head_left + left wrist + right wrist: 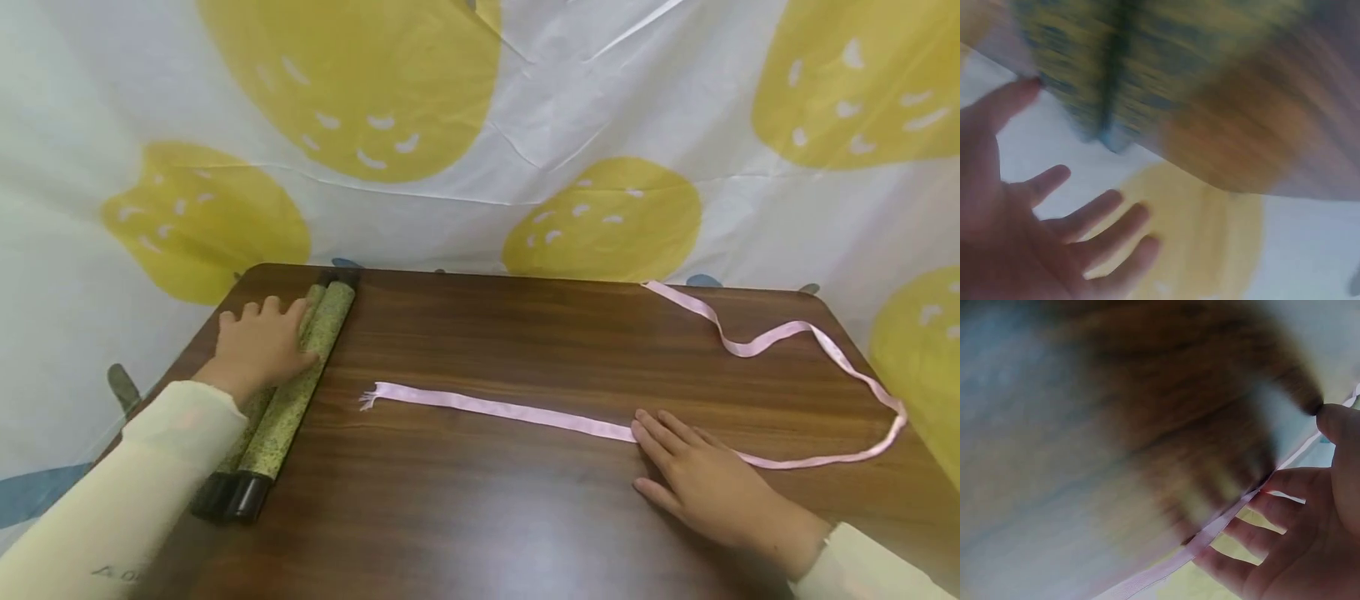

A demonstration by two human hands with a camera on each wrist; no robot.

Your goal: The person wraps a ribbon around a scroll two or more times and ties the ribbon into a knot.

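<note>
Left hand (pixel 261 348): fingers are spread apart and laid over the rolls; nothing is gripped, and whether the rolls are touched cannot be told.
Right hand (pixel 708 479): fingers are stretched nearly straight, the tips set on the pink ribbon; it is neither pinched nor wrapped.
Rolls (pixel 303 392): two speckled lengths with black ends (pixel 250 497) are laid side by side on the left part of the table (pixel 487 517).
Pink ribbon (pixel 495 407): one stretch is laid straight across the middle, with the rest looped out to the right.
Rolling risk: if pushed from one side by the left hand, the round rolls could be parted or sent off the near table edge.
Slack risk: the ribbon could be twisted or dragged askew if the right hand is slid, since it appears to be held by light pressure alone.
Fraying risk: loose threads at the frayed end (pixel 368 395) could be caught and pulled further.
Edge risk: the ribbon's far end (pixel 654 287) is placed at the back edge, where it could be slipped over.
</note>
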